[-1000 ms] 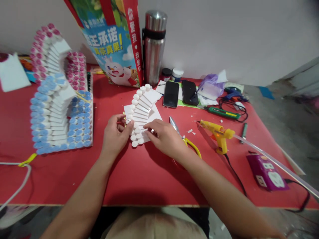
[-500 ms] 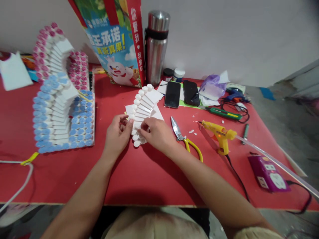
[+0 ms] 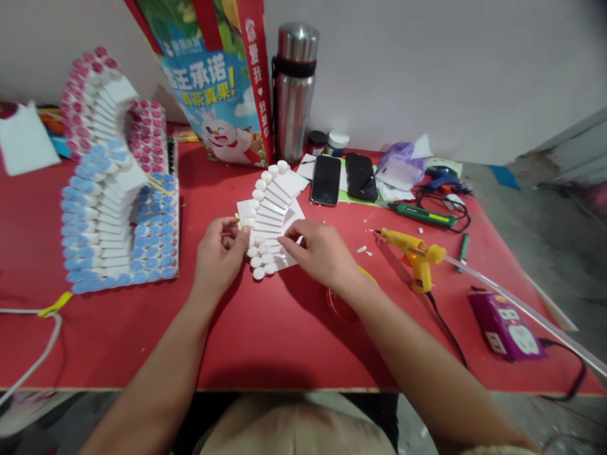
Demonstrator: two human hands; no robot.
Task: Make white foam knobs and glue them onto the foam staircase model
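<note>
A white foam stair model with round white caps along its left edge lies on the red table. My left hand pinches the model's left edge near the lower caps. My right hand rests fingertips on the lower right strips of the model, pressing them down. Under my right wrist lie yellow-handled scissors, almost wholly hidden.
A blue-capped foam model and a pink-capped one stand at left. A yellow glue gun, purple power strip, two phones, steel flask, printed bag and green knife surround the work.
My right hand has shifted right and down from the model's middle to its lower right strips, now covering the scissors. My left hand has stayed at the left edge.
</note>
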